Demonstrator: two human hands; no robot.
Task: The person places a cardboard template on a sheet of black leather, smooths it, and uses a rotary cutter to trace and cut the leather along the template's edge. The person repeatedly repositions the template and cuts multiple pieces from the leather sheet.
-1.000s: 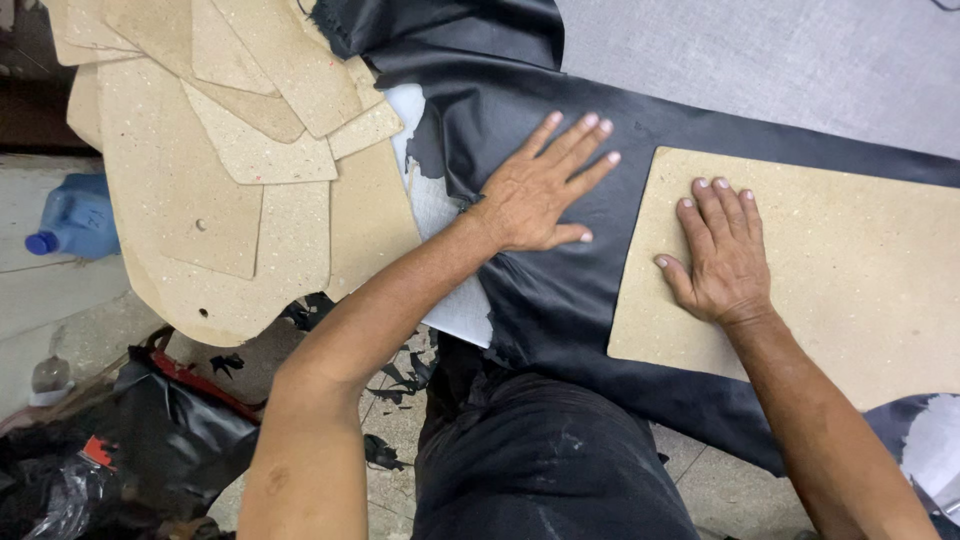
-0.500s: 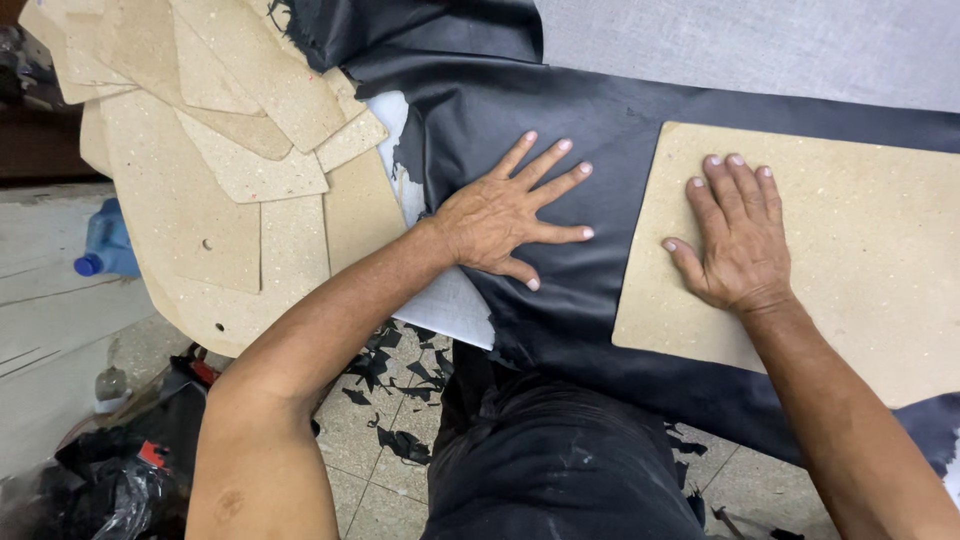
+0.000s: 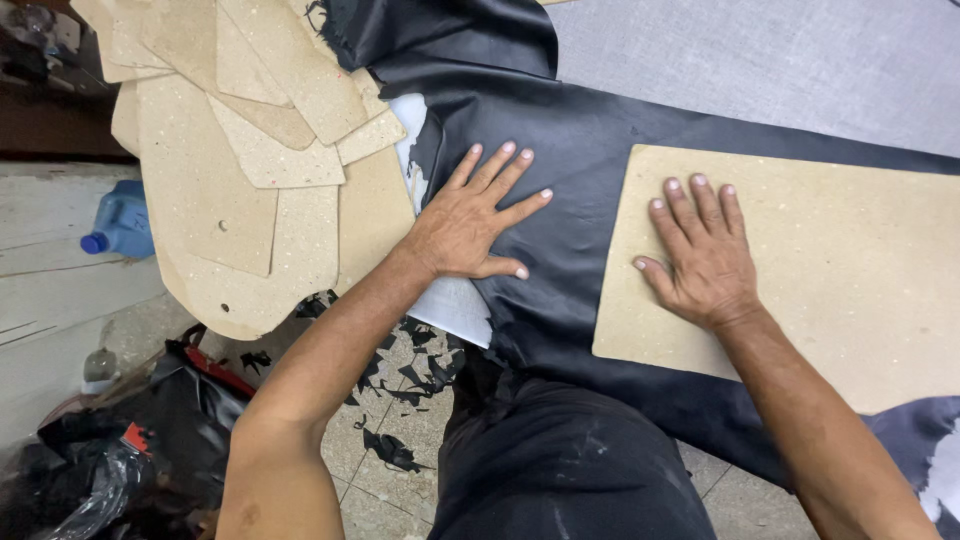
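Right hand (image 3: 705, 255) flat, fingers spread, on left end of board template (image 3: 820, 270), long axis running rightward; left hand (image 3: 470, 220) splayed on black leather (image 3: 570, 160) just left of board, grasping nothing.

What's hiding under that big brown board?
The board lies on a black sheet, which shows past its edges. The right hand presses flat on top. What lies beneath the sheet there is covered.

Light: bright, even, from overhead | Shadows: soft, short beneath both hands | Glare: faint sheen on black leather (image 3: 590, 150), upper centre | Focus: sharp centre; lower left dim, slightly soft
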